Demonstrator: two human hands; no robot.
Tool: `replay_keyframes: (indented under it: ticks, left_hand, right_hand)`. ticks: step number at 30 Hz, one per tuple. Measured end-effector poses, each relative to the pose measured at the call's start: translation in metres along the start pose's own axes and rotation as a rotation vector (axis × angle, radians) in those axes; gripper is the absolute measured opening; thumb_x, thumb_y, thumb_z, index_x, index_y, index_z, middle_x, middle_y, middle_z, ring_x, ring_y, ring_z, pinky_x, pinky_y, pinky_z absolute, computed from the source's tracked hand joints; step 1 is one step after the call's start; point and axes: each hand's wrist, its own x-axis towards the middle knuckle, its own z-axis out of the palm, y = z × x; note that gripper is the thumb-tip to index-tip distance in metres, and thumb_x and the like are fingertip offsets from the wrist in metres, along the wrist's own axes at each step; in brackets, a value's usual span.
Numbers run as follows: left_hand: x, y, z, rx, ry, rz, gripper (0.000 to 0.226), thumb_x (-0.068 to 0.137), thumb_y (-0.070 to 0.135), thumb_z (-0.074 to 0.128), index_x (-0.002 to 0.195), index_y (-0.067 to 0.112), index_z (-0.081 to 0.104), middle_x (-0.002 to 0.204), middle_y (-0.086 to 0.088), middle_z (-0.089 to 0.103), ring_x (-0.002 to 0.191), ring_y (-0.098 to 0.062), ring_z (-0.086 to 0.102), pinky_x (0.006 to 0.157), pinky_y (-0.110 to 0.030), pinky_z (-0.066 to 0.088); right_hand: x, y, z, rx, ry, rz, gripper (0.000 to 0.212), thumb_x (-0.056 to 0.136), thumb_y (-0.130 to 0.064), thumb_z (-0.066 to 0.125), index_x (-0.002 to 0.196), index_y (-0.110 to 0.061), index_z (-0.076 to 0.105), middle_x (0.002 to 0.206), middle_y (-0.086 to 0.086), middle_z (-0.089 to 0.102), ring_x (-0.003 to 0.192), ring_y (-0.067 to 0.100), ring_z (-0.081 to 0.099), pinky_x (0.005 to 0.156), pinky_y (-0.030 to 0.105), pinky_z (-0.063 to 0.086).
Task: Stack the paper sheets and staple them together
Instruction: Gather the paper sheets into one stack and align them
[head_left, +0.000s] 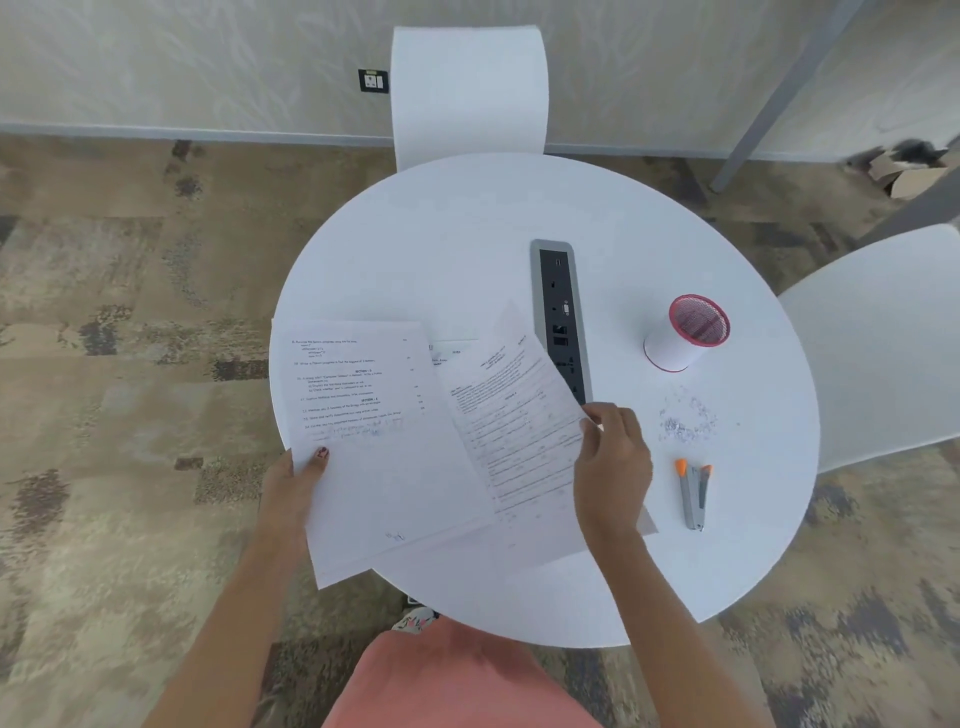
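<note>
My left hand (296, 483) grips the left edge of a printed paper sheet (374, 441), thumb on top, holding it over the near left rim of the round white table (467, 234). My right hand (613, 462) pinches the right edge of a second printed sheet (514, 421), which is lifted and tilted. More paper (452, 351) lies flat under both sheets. A grey stapler with orange tips (693, 493) lies on the table to the right of my right hand, untouched.
A grey power strip panel (561, 312) is set into the table's middle. A white cup with a red mesh rim (685, 332) lies tipped at the right. Loose staples (685, 421) are scattered below it. White chairs (467, 88) stand behind and to the right.
</note>
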Motion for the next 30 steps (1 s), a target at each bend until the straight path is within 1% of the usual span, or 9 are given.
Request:
replay_keyframes:
  ticks: [4, 7, 9, 12, 16, 20, 24, 27, 30]
  left_hand:
    - [-0.002, 0.006, 0.008, -0.001, 0.003, 0.022, 0.029, 0.100, 0.011, 0.054, 0.125, -0.001, 0.062, 0.116, -0.017, 0.067, 0.085, -0.028, 0.066, 0.072, -0.035, 0.053]
    - [-0.006, 0.011, 0.015, -0.005, -0.019, 0.030, 0.028, 0.100, 0.012, 0.055, 0.126, 0.004, 0.062, 0.122, -0.016, 0.068, 0.101, -0.035, 0.067, 0.089, -0.051, 0.054]
    - [-0.008, 0.012, 0.018, -0.014, -0.049, 0.032, 0.028, 0.100, 0.014, 0.055, 0.126, 0.010, 0.063, 0.122, -0.013, 0.069, 0.109, -0.037, 0.066, 0.095, -0.059, 0.051]
    - [-0.015, 0.016, 0.027, -0.014, -0.094, 0.031, 0.028, 0.101, 0.016, 0.054, 0.127, 0.010, 0.063, 0.119, -0.010, 0.071, 0.104, -0.034, 0.068, 0.091, -0.054, 0.054]
    - [-0.028, 0.021, 0.036, 0.008, -0.203, 0.070, 0.018, 0.101, 0.019, 0.054, 0.110, 0.020, 0.070, 0.096, 0.002, 0.079, 0.082, -0.019, 0.076, 0.062, -0.032, 0.060]
    - [-0.030, 0.027, 0.038, 0.020, -0.297, 0.076, 0.024, 0.099, 0.005, 0.050, 0.107, 0.016, 0.070, 0.098, -0.004, 0.078, 0.089, -0.025, 0.075, 0.072, -0.042, 0.060]
    - [-0.033, 0.033, 0.039, -0.011, -0.301, 0.054, 0.028, 0.097, 0.001, 0.049, 0.115, 0.011, 0.068, 0.104, -0.010, 0.076, 0.086, -0.024, 0.075, 0.067, -0.039, 0.063]
    - [-0.035, 0.032, 0.039, -0.025, -0.312, 0.069, 0.031, 0.104, 0.030, 0.044, 0.120, 0.020, 0.068, 0.112, -0.007, 0.075, 0.098, -0.023, 0.074, 0.083, -0.048, 0.059]
    - [-0.036, 0.030, 0.040, -0.072, -0.316, 0.050, 0.054, 0.100, 0.060, 0.022, 0.116, 0.035, 0.067, 0.106, 0.008, 0.077, 0.096, -0.013, 0.074, 0.082, -0.040, 0.057]
  right_hand:
    - [0.015, -0.020, -0.042, 0.099, 0.223, -0.084, 0.013, 0.089, 0.000, 0.060, 0.093, -0.006, 0.070, 0.087, 0.009, 0.067, 0.070, 0.013, 0.057, 0.058, 0.008, 0.032]
    - [0.027, -0.039, -0.069, 0.245, 0.275, -0.036, 0.012, 0.089, -0.004, 0.061, 0.094, -0.011, 0.070, 0.086, -0.001, 0.066, 0.070, 0.007, 0.054, 0.066, -0.001, 0.034]
    - [0.035, -0.047, -0.076, 0.369, 0.226, 0.086, 0.011, 0.089, -0.011, 0.062, 0.094, -0.019, 0.069, 0.086, -0.013, 0.063, 0.064, 0.010, 0.055, 0.065, 0.003, 0.037]
    - [0.042, -0.048, -0.065, 0.564, 0.062, 0.297, 0.012, 0.089, -0.018, 0.064, 0.091, -0.030, 0.065, 0.081, -0.022, 0.063, 0.060, -0.001, 0.058, 0.064, 0.005, 0.041]
    - [0.035, -0.040, -0.025, 0.608, -0.145, 0.445, 0.007, 0.087, -0.019, 0.065, 0.091, -0.024, 0.066, 0.075, -0.019, 0.061, 0.072, -0.002, 0.057, 0.067, 0.003, 0.039]
    - [0.013, -0.034, 0.005, 0.593, -0.327, 0.520, 0.016, 0.093, -0.025, 0.059, 0.103, -0.015, 0.065, 0.091, -0.010, 0.061, 0.079, -0.001, 0.054, 0.068, 0.008, 0.038]
    - [0.000, -0.034, 0.019, 0.591, -0.352, 0.558, 0.015, 0.094, -0.023, 0.057, 0.104, -0.013, 0.063, 0.087, -0.015, 0.058, 0.087, 0.002, 0.054, 0.066, 0.005, 0.034]
    - [-0.003, -0.035, 0.023, 0.585, -0.333, 0.557, 0.011, 0.093, -0.019, 0.059, 0.102, -0.014, 0.061, 0.088, -0.013, 0.060, 0.082, -0.004, 0.055, 0.060, 0.005, 0.038]
    - [-0.004, -0.036, 0.026, 0.581, -0.313, 0.527, 0.008, 0.092, -0.015, 0.060, 0.100, -0.014, 0.060, 0.088, -0.010, 0.062, 0.080, -0.005, 0.055, 0.058, -0.001, 0.039]
